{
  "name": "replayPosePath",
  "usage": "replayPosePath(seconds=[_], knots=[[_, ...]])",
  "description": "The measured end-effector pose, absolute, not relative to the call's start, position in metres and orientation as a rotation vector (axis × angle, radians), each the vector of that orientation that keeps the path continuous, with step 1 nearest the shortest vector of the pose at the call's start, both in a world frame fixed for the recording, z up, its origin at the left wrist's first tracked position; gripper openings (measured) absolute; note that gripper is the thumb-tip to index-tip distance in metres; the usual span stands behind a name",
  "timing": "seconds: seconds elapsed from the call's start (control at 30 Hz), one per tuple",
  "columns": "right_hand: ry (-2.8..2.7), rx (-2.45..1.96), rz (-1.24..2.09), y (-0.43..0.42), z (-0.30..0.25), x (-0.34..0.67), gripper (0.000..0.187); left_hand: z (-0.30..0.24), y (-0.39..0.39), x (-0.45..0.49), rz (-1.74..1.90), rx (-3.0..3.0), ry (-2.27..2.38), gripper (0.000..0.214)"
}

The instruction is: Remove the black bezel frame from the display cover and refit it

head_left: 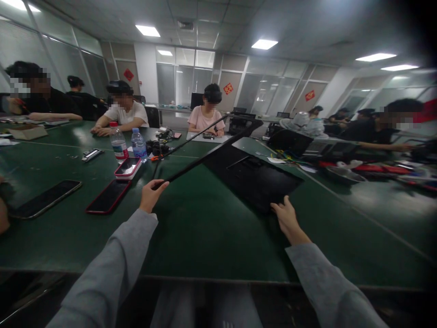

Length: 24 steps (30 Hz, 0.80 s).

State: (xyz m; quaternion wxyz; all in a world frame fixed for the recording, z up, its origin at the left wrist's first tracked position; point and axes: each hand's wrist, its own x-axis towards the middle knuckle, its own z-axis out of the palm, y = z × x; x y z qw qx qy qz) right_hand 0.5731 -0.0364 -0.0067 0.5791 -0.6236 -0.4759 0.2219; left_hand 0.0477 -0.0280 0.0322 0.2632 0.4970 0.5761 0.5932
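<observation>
My left hand [152, 196] is closed on the near end of a thin black frame [196, 164], which slants up and away over the table. My right hand [288, 219] pinches the near right corner of a flat black panel [254, 182], thumb on top. The panel looks slightly raised off the green table [211, 241]. At their far ends the frame and the panel come close together; whether they are joined there I cannot tell.
Left of the frame are phones with red edges [108, 197], another phone [48, 199], two bottles [119, 145] and black cables [159, 146]. A metal bowl [344, 175] and clutter lie to the right. Several people sit around, one [206, 118] directly opposite.
</observation>
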Motion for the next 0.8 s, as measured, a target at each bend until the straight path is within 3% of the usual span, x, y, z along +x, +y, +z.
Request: replayPosePath(seconds=[0.2,0.4,0.63,0.8], knots=[[-1.29,-1.375,0.995,-0.005,0.003,0.551,0.093,0.03,-0.027,0.04,1.584,1.526,1.684,0.055],[-1.259,-1.383,0.482,0.052,0.003,0.535,0.052,0.029,-0.036,0.037,1.485,1.79,1.881,0.045],[-1.101,-1.244,0.866,0.061,0.019,0.542,0.07,0.029,-0.041,0.046,1.298,2.161,2.028,0.036],[-1.324,-1.281,0.744,0.056,0.023,0.54,0.055,0.028,-0.039,0.047,1.245,2.275,1.991,0.035]])
